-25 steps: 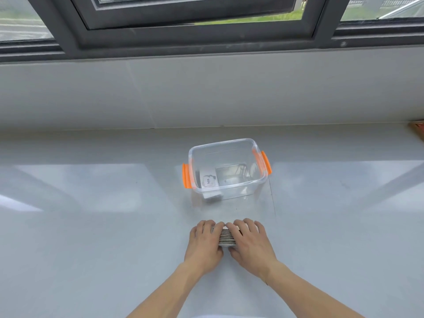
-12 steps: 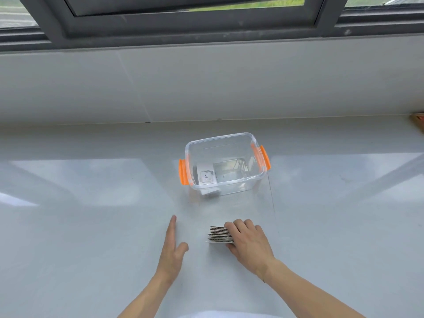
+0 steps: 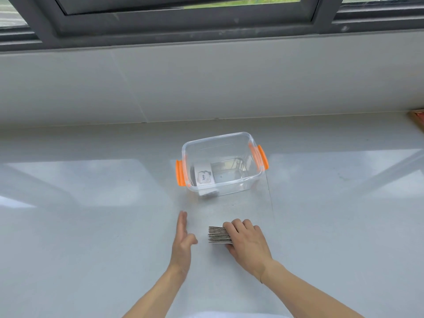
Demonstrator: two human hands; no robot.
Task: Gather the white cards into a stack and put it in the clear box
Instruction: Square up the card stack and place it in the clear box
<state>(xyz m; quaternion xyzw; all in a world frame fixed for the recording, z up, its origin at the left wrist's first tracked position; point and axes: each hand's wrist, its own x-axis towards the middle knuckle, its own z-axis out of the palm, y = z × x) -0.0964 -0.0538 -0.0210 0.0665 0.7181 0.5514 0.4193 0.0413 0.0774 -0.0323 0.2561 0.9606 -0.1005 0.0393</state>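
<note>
A stack of white cards stands on edge on the grey surface, its dark edges showing to the left. My right hand is wrapped over the stack's right part, fingers on top and thumb below it. My left hand rests edge-down a little to the left of the stack, fingers straight, apart from the cards. Behind them sits the clear box with orange side latches, lid off. Inside the box, at its left, lies a white card with a small printed word.
The glossy grey surface stretches wide on both sides. A grey wall and a dark window frame rise behind the box. An orange-brown object peeks in at the far right edge.
Both hands were pressed on the stack a second ago. My left hand has let go and moved left. My right hand stays on the cards.
</note>
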